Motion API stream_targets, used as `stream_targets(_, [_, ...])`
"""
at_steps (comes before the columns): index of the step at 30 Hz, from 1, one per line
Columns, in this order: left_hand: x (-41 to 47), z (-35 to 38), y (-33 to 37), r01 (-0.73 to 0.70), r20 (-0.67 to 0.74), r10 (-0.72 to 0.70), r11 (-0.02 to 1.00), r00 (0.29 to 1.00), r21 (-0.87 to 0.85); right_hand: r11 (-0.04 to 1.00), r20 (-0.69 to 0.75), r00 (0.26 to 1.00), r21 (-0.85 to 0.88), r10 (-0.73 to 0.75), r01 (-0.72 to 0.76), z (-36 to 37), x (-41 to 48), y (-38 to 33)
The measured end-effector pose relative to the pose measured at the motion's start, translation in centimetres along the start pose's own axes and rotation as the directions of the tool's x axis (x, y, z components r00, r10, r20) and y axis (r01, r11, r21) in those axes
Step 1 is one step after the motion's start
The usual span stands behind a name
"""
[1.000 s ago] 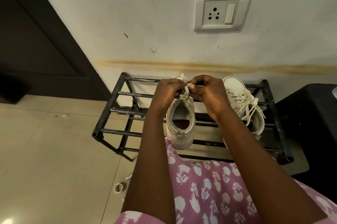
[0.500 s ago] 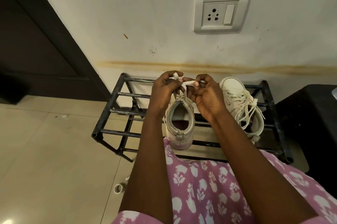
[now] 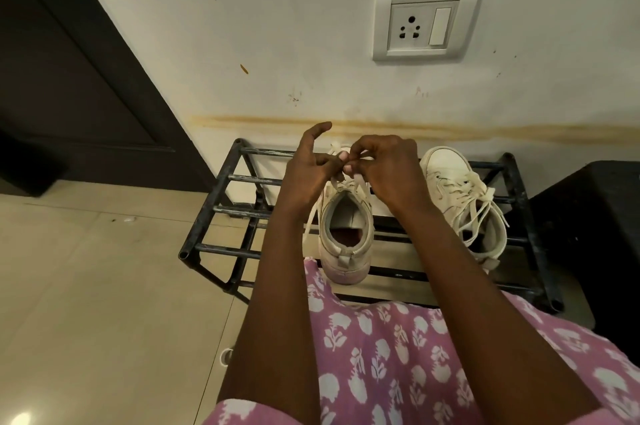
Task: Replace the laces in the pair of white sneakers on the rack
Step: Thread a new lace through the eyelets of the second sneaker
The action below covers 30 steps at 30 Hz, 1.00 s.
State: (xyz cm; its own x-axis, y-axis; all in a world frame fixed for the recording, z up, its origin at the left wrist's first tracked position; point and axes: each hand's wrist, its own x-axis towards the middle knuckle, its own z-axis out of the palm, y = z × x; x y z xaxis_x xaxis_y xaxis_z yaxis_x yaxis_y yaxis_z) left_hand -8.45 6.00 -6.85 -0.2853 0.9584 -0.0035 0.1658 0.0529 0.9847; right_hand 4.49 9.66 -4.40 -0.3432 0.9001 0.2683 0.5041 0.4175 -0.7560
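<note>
A single head-worn camera looked forward and down, close over the left hand (image 3: pixel 308 175) and right hand (image 3: pixel 391 172), facing the wall (image 3: pixel 277 26) beyond them.

White sneakers (image 3: pixel 346 262) on a black rack (image 3: pixel 235 211); pink dress (image 3: pixel 381 372) with white floral print; beige floor (image 3: pixel 104 286).

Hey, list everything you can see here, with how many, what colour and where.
middle sneaker: 1, white, on rack, under the hands
right-side sneaker: 1, white, on rack, laced
lace: 1, off-white, pinched above middle sneaker
rack: 1, black, against wall
socket: 1, white, on wall
door: 1, dark, left
black unit: 1, black, right edge
garment: 1, pink floral, bottom
left hand: 1, pinches lace, index raised
right hand: 1, pinches lace
</note>
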Motion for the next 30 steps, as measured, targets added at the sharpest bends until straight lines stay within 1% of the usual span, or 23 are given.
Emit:
stream_targets(3, [-0.1,-0.8,-0.2,0.095,0.014,-0.096,0.993,0.995,0.066,0.989,-0.048,0.999,-0.147,-0.022,0.015,0.4,0.0,-0.3])
stream_targets(5, [-0.3,-1.2,-0.3,0.106,0.013,-0.110,0.981,0.994,0.163,0.972,0.008,1.000,-0.232,-0.024,0.026,0.7,0.1,-0.3])
stream_targets(6, [-0.4,-1.3,-0.4,0.080,-0.005,-0.081,0.973,0.997,0.215,0.956,0.061,0.998,-0.293,-0.014,0.031,0.9,0.1,-0.3])
stream_targets(8, [-0.7,-1.3,-0.5,-0.020,-0.045,0.035,0.955,0.998,0.297,0.926,0.153,0.988,-0.377,0.038,0.022,1.3,0.0,-0.3])
stream_targets(10, [-0.8,-1.1,-0.6,-0.118,-0.070,0.151,0.931,0.986,0.345,0.920,0.208,0.974,-0.393,0.094,-0.004,1.5,0.1,-0.3])
stream_targets(11, [-0.9,-1.0,-0.6,-0.157,-0.070,0.195,0.919,0.978,0.362,0.932,0.219,0.968,-0.361,0.126,-0.040,1.5,0.1,-0.2])
stream_targets(12, [-1.0,-0.9,-0.5,-0.189,-0.063,0.228,0.909,0.972,0.371,0.955,0.221,0.960,-0.278,0.169,-0.104,1.4,0.1,0.1])
stream_targets(13, [-1.0,-0.9,-0.5,-0.217,-0.050,0.253,0.903,0.966,0.371,0.969,0.235,0.944,-0.131,0.233,-0.207,1.3,0.2,0.4])
stream_targets(14, [-1.1,-0.8,-0.5,-0.238,-0.036,0.269,0.902,0.963,0.360,0.945,0.269,0.915,0.049,0.300,-0.324,1.1,0.1,0.6])
stream_targets(15, [-1.1,-0.7,-0.5,-0.245,-0.022,0.268,0.909,0.963,0.337,0.881,0.314,0.883,0.212,0.348,-0.423,0.9,0.0,0.8])
stream_targets(16, [-1.1,-0.6,-0.4,-0.236,-0.011,0.250,0.924,0.968,0.302,0.803,0.355,0.856,0.338,0.375,-0.491,0.8,-0.2,0.9])
stream_targets(18, [-1.0,-0.5,-0.4,-0.176,0.024,0.175,0.964,0.984,0.199,0.637,0.403,0.821,0.520,0.405,-0.569,0.7,-0.4,1.1])
stream_targets(19, [-1.1,-0.5,-0.3,-0.142,0.045,0.138,0.981,0.989,0.133,0.565,0.416,0.809,0.579,0.416,-0.588,0.7,-0.5,1.0])
stream_targets(20, [-1.1,-0.5,-0.3,-0.112,0.066,0.108,0.991,0.992,0.066,0.519,0.420,0.803,0.614,0.422,-0.594,0.7,-0.5,1.0])
stream_targets(21, [-1.2,-0.4,-0.2,-0.094,0.086,0.093,0.995,0.992,0.014,0.504,0.416,0.806,0.631,0.421,-0.590,0.7,-0.5,0.9])
stream_targets(24, [-1.4,0.0,-0.2,-0.095,0.108,0.103,0.992,0.989,-0.080,0.525,0.389,0.824,0.638,0.411,-0.563,0.7,-0.6,1.0])
stream_targets(26, [-1.4,0.2,-0.4,-0.079,0.048,0.088,0.984,0.995,-0.158,0.527,0.362,0.828,0.645,0.427,-0.554,0.7,-0.8,1.0])
stream_targets(27, [-1.3,0.2,-0.5,-0.070,0.013,0.074,0.981,0.997,-0.182,0.542,0.340,0.832,0.638,0.438,-0.547,0.7,-0.9,1.0])
stream_targets(30, [-1.6,0.1,-1.0,-0.060,-0.040,0.052,0.976,0.998,-0.211,0.656,0.224,0.854,0.559,0.470,-0.508,0.5,-0.7,1.3])
